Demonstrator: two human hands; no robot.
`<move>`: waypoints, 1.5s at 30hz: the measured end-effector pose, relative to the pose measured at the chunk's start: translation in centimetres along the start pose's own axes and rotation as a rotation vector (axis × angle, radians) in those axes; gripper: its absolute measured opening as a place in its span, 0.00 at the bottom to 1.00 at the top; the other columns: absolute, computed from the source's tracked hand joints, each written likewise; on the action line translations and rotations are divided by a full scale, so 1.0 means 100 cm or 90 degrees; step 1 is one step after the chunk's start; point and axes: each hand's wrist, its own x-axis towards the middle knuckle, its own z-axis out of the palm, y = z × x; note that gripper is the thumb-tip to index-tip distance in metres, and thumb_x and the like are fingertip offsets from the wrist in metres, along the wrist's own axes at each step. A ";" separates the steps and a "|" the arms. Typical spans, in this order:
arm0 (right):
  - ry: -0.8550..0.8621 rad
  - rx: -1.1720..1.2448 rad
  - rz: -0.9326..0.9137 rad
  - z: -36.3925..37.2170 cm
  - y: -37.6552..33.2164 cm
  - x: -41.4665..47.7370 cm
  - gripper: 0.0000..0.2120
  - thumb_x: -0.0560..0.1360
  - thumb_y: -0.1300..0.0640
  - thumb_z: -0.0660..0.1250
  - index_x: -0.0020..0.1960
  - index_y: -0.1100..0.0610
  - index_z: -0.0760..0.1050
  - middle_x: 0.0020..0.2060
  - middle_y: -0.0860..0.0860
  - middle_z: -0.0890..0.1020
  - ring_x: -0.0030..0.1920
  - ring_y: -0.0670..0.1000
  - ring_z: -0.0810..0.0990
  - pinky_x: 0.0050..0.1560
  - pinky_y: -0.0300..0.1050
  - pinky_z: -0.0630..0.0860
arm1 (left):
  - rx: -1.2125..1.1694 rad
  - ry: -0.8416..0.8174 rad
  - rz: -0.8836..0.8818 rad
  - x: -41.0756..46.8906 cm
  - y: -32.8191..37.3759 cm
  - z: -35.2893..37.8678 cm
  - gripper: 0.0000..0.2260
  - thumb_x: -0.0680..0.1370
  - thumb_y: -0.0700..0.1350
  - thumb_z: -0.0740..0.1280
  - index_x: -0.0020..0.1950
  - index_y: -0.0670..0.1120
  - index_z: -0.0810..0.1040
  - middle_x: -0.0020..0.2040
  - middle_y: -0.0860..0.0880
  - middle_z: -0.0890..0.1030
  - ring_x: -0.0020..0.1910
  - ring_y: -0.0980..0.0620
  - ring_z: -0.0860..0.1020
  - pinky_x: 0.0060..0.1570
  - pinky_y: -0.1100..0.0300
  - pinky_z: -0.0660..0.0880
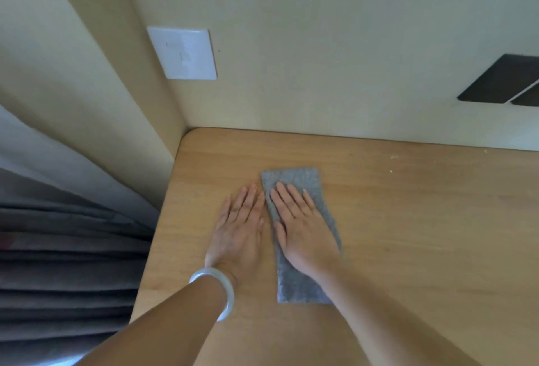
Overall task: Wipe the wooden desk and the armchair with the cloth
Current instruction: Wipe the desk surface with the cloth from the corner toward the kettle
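A grey folded cloth lies flat on the wooden desk, near its far left corner. My right hand presses down on the cloth with straight fingers spread. My left hand rests flat on the bare desk just left of the cloth, fingers straight, with a pale bangle on its wrist. The armchair is not in view.
The desk stands against a cream wall with a white switch plate above the corner. A dark recess is in the wall at right. Grey curtains hang beyond the desk's left edge. Small pale specks lie near the back edge.
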 end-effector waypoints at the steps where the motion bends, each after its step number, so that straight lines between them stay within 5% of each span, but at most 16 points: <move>1: -0.007 -0.022 0.032 -0.005 0.028 0.007 0.27 0.82 0.47 0.41 0.79 0.54 0.47 0.79 0.50 0.49 0.78 0.48 0.42 0.78 0.49 0.42 | 0.001 0.003 -0.001 0.000 -0.001 0.000 0.25 0.82 0.49 0.39 0.79 0.50 0.41 0.79 0.53 0.39 0.77 0.56 0.35 0.74 0.56 0.33; 4: 0.005 -0.031 0.314 -0.017 0.109 -0.009 0.28 0.82 0.47 0.40 0.79 0.58 0.44 0.79 0.54 0.47 0.78 0.51 0.43 0.77 0.53 0.44 | 0.012 0.010 0.007 -0.001 -0.001 0.002 0.24 0.83 0.48 0.43 0.79 0.50 0.41 0.79 0.52 0.40 0.77 0.56 0.35 0.74 0.56 0.32; 7: 0.047 -0.009 0.453 -0.010 0.096 -0.059 0.28 0.82 0.48 0.39 0.79 0.60 0.43 0.79 0.56 0.46 0.78 0.53 0.43 0.77 0.55 0.46 | 0.002 0.014 0.003 -0.001 0.000 0.003 0.25 0.83 0.47 0.45 0.79 0.49 0.43 0.79 0.52 0.42 0.77 0.55 0.37 0.75 0.55 0.34; 12: 0.055 0.023 0.185 0.023 -0.043 -0.055 0.30 0.80 0.49 0.48 0.78 0.61 0.50 0.78 0.55 0.52 0.78 0.54 0.45 0.76 0.56 0.47 | 0.009 -0.002 -0.002 0.001 0.002 0.002 0.25 0.82 0.47 0.44 0.79 0.49 0.44 0.80 0.51 0.43 0.77 0.55 0.39 0.76 0.54 0.37; 16: 0.024 0.012 0.004 0.007 -0.005 -0.020 0.28 0.82 0.47 0.45 0.79 0.55 0.49 0.79 0.50 0.51 0.78 0.48 0.43 0.78 0.51 0.44 | 0.044 -0.008 0.008 0.000 0.002 -0.001 0.28 0.78 0.49 0.36 0.79 0.47 0.44 0.80 0.51 0.43 0.78 0.54 0.41 0.76 0.53 0.42; 21: 0.063 -0.013 0.375 -0.011 0.133 -0.066 0.28 0.82 0.47 0.42 0.79 0.58 0.47 0.79 0.54 0.51 0.78 0.51 0.46 0.78 0.52 0.45 | 0.030 0.008 0.012 -0.002 0.001 -0.002 0.27 0.79 0.50 0.39 0.79 0.48 0.51 0.80 0.51 0.50 0.78 0.54 0.47 0.77 0.53 0.45; 25: 0.119 0.008 0.572 -0.004 0.099 -0.109 0.29 0.81 0.49 0.41 0.78 0.63 0.47 0.77 0.59 0.53 0.78 0.56 0.49 0.77 0.56 0.48 | 0.047 0.011 -0.007 -0.003 0.007 -0.004 0.28 0.79 0.50 0.41 0.78 0.46 0.56 0.79 0.49 0.55 0.78 0.50 0.53 0.76 0.50 0.50; 27: 0.117 0.023 0.472 0.004 0.061 -0.099 0.29 0.80 0.50 0.43 0.77 0.63 0.48 0.77 0.59 0.53 0.78 0.57 0.49 0.77 0.56 0.47 | 0.054 0.012 -0.015 -0.003 0.012 -0.006 0.28 0.79 0.50 0.41 0.78 0.45 0.58 0.78 0.47 0.57 0.77 0.49 0.55 0.76 0.49 0.52; 31: 0.038 0.020 0.088 0.003 0.057 -0.071 0.27 0.82 0.48 0.44 0.79 0.56 0.48 0.79 0.49 0.47 0.78 0.48 0.41 0.76 0.51 0.43 | 0.077 -0.019 -0.076 0.004 0.028 -0.005 0.23 0.83 0.47 0.47 0.78 0.44 0.58 0.78 0.45 0.57 0.77 0.45 0.53 0.75 0.46 0.50; 33: 0.026 0.005 0.109 -0.003 0.092 -0.067 0.27 0.82 0.47 0.43 0.79 0.54 0.47 0.79 0.48 0.47 0.78 0.46 0.40 0.77 0.48 0.42 | 0.052 -0.017 -0.067 0.015 0.046 -0.009 0.23 0.82 0.50 0.47 0.76 0.44 0.63 0.76 0.43 0.62 0.75 0.41 0.58 0.74 0.45 0.54; 35: 0.051 -0.003 0.289 -0.006 0.120 -0.072 0.28 0.81 0.47 0.40 0.79 0.56 0.46 0.79 0.50 0.48 0.78 0.48 0.42 0.78 0.50 0.43 | 0.034 -0.011 0.030 0.032 0.071 -0.006 0.24 0.82 0.52 0.46 0.75 0.44 0.64 0.75 0.43 0.63 0.74 0.41 0.61 0.74 0.47 0.54; 38: 0.070 0.007 0.416 -0.006 0.124 -0.087 0.31 0.79 0.46 0.38 0.78 0.59 0.49 0.78 0.54 0.52 0.78 0.52 0.48 0.78 0.52 0.46 | 0.051 -0.015 0.058 0.059 0.102 0.007 0.24 0.84 0.51 0.45 0.79 0.46 0.49 0.80 0.46 0.50 0.78 0.47 0.46 0.76 0.49 0.42; 41: 0.033 -0.019 0.349 -0.003 0.120 -0.096 0.30 0.80 0.46 0.38 0.78 0.58 0.48 0.78 0.52 0.52 0.78 0.52 0.49 0.76 0.53 0.47 | 0.053 0.004 -0.007 0.071 0.108 0.022 0.26 0.82 0.53 0.39 0.79 0.47 0.42 0.80 0.47 0.42 0.78 0.49 0.39 0.76 0.47 0.40; 45: -0.020 -0.029 0.119 -0.011 0.119 -0.068 0.27 0.81 0.48 0.43 0.79 0.55 0.49 0.79 0.48 0.50 0.78 0.49 0.45 0.75 0.51 0.46 | 0.034 0.005 -0.005 0.073 0.105 0.031 0.27 0.80 0.53 0.35 0.79 0.47 0.40 0.79 0.49 0.39 0.78 0.51 0.37 0.76 0.48 0.40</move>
